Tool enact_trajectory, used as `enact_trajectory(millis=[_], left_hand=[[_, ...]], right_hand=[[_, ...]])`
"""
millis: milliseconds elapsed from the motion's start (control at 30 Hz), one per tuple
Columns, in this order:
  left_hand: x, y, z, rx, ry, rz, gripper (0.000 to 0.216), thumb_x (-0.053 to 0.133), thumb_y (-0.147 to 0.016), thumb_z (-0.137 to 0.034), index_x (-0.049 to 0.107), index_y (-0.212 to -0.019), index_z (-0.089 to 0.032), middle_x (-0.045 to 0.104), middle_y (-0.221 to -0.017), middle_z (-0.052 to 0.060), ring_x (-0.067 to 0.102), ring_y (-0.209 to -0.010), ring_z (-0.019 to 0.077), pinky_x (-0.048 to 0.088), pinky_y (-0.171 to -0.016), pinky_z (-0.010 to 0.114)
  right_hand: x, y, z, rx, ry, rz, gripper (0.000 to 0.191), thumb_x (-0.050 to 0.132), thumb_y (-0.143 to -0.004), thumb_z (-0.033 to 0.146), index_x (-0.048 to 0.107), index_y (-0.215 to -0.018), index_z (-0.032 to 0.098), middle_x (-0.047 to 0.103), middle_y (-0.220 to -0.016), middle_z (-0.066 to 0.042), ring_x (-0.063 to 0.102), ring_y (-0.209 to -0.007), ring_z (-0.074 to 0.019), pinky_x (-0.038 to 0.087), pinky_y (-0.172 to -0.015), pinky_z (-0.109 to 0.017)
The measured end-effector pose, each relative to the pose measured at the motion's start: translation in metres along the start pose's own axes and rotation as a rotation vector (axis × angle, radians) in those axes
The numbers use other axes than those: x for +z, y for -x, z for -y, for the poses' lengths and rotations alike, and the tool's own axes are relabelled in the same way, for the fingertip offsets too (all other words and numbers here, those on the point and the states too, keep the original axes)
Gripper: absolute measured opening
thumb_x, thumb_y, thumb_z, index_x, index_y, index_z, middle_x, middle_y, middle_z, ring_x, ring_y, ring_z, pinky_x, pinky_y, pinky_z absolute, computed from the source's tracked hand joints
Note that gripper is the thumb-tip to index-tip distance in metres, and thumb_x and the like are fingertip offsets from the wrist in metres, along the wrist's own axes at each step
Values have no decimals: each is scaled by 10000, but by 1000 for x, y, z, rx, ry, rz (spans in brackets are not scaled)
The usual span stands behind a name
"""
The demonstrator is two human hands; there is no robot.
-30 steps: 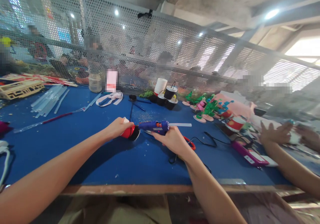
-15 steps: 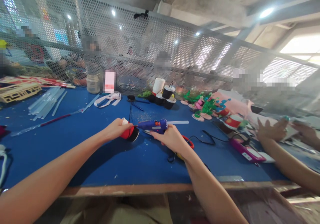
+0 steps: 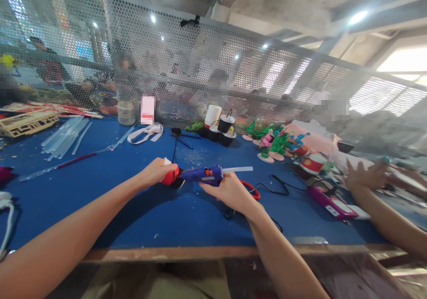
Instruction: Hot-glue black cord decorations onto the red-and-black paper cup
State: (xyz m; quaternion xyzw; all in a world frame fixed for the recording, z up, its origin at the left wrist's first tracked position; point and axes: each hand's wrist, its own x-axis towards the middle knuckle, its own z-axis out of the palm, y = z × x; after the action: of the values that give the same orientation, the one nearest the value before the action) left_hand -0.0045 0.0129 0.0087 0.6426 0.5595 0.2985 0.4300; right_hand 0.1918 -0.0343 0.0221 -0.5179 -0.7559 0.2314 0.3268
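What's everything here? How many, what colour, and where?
Table: one, blue, middle.
Mesh screen: one, grey, back.
Wooden frame: one, tan, far left.
Loose sticks: several, translucent, left.
Jar: one, clear, back left.
Ribbon: count unclear, white, near jar.
Dark cups: three, black, back middle.
Craft plants: several, multicoloured, back right.
Purple device: one, purple, right.
Looped handle: one, red, centre right.
Co-worker's hand: at least one, bare, right.
Red piece: one, red, white, black, centre.
Glue gun: one, blue, centre.
Left hand: one, bare, holding red piece.
Right hand: one, bare, holding gun.
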Motion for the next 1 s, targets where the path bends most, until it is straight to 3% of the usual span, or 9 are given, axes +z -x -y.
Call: enact_trajectory(millis=[133,400,533,600,767,1000], left_hand=[[0,1,-1,-9,-6,-4,288,469,-604,-422,386,-481,-175,308,-410,-71,273,-409,78,179,-426,226],[0,0,-1,-4,-49,-15,305,455,-615,-436,353,-486,-179,301,-424,-66,256,-420,72,176,-429,227],[1,-1,2,43,-21,-3,312,453,-627,-441,362,-486,-177,298,-426,-64,260,-422,71,188,-430,224],[1,-1,2,90,-12,0,321,444,-638,-438,366,-472,-175,296,-418,-61,269,-421,72,198,-433,222],[1,-1,2,153,-31,-29,352,439,-653,-448,348,-447,-178,289,-413,-58,269,-426,74,201,-432,219],[0,3,1,212,-26,4,363,435,-676,-467,365,-477,-171,289,-449,-52,264,-451,78,194,-443,225]], right_hand=[[1,0,-1,-16,7,15,144,529,-641,249,550,-536,153,401,-422,46,377,-412,-82,313,-412,-209],[-8,-14,-16,203,-222,0,207,574,-629,344,503,-558,163,431,-346,50,386,-316,-80,318,-343,-208],[-14,-30,-24,235,-368,-168,166,598,-618,288,510,-632,149,499,-448,39,436,-391,-72,362,-393,-194],[-18,-39,-29,267,-330,-212,156,590,-641,278,519,-623,140,526,-505,20,458,-438,-68,374,-418,-182],[-18,-63,-46,367,-184,-145,251,542,-716,303,478,-528,150,504,-467,14,427,-379,-55,348,-372,-173],[0,-87,-71,397,42,-157,343,586,-669,362,417,-434,178,441,-336,14,457,-348,-100,309,-376,-205]])
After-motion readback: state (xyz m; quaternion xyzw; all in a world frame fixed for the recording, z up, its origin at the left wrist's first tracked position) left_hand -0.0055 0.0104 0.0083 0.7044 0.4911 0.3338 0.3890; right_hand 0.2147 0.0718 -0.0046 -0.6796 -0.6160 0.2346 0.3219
